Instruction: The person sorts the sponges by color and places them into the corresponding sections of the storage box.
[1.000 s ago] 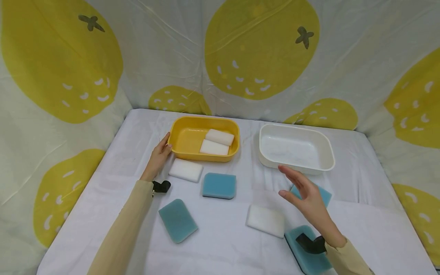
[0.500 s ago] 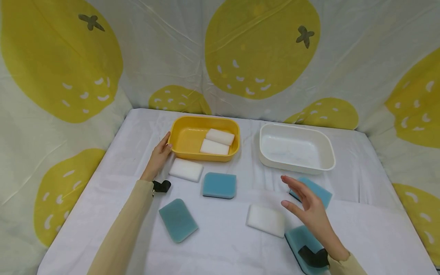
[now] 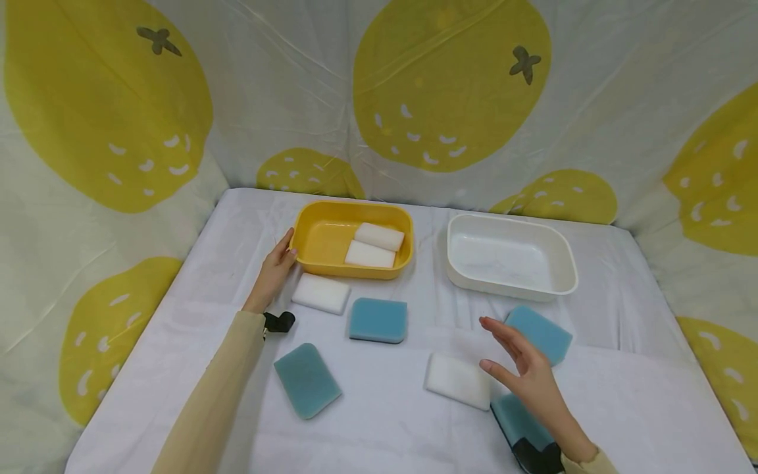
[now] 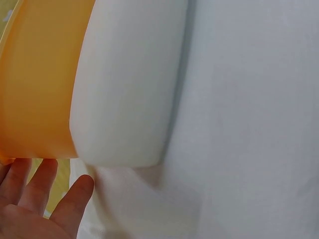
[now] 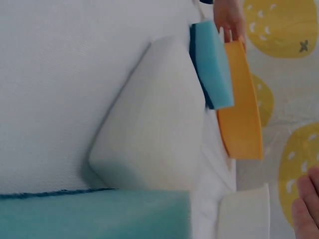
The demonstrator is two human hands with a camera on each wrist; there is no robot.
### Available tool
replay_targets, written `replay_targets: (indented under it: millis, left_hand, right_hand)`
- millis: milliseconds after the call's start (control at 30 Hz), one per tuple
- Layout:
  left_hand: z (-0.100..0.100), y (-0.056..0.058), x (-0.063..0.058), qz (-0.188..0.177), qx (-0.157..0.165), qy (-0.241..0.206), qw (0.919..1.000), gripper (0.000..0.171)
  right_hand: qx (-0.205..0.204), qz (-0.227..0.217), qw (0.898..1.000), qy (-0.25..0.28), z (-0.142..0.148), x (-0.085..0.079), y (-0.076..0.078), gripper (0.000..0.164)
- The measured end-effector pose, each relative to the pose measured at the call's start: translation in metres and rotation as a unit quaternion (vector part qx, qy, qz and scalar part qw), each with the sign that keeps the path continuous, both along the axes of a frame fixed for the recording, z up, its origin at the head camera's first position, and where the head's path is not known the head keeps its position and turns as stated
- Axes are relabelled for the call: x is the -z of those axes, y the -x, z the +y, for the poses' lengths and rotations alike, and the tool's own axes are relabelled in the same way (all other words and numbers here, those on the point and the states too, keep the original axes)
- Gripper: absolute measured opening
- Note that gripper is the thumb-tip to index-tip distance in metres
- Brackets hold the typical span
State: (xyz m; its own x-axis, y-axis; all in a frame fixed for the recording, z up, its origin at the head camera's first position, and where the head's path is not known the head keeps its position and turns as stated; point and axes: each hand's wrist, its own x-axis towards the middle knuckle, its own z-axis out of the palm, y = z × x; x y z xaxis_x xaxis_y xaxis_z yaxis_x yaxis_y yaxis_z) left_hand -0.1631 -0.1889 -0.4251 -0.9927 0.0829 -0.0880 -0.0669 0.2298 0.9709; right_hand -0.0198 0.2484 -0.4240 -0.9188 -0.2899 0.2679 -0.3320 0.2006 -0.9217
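Note:
My left hand [image 3: 274, 273] rests its fingers against the left end of a yellow plastic basin [image 3: 316, 268]. Two white sponges [image 3: 370, 253] lie inside at the basin's right. In the left wrist view the fingertips [image 4: 45, 169] touch the basin's end wall, beside another white sponge [image 4: 127, 84]. Over the table hovers my right hand [image 3: 530, 375], its fingers spread from the thumb and holding nothing. Beneath and around it lie a white sponge [image 3: 457, 380], a blue sponge with a dark underside [image 3: 515, 418] partly hidden by the wrist, and another blue sponge [image 3: 541, 332].
A white basin [image 3: 512, 288] with nothing in it stands at the back right. One blue sponge [image 3: 378, 320] lies in front of the yellow basin, and a blue-green one [image 3: 306, 380] lies nearer left. A lemon-print cloth [image 3: 450, 85] hangs behind the white-covered table.
My right hand has drawn back from the white basin toward the near white sponge, uncovering more of the blue sponge behind it. The left hand stays at the yellow basin.

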Motion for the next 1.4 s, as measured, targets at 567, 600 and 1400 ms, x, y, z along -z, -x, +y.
replay_targets:
  millis: [567, 600, 1400]
  left_hand:
    - [-0.004, 0.003, 0.010, 0.000, 0.001, -0.010, 0.9999, 0.055]
    - [-0.005, 0.005, 0.014, 0.000, 0.000, -0.010, 1.0000, 0.055]
    - [-0.006, 0.004, 0.012, 0.025, 0.007, -0.007, 0.9996, 0.055]
  right_hand:
    - [0.032, -0.052, 0.993, -0.096, -0.003, 0.029, -0.018, 0.065]
    - [0.033, -0.047, 0.993, -0.107, -0.003, 0.031, -0.018, 0.066]
    - [0.015, 0.036, 0.965, -0.258, -0.006, 0.046, -0.018, 0.075]
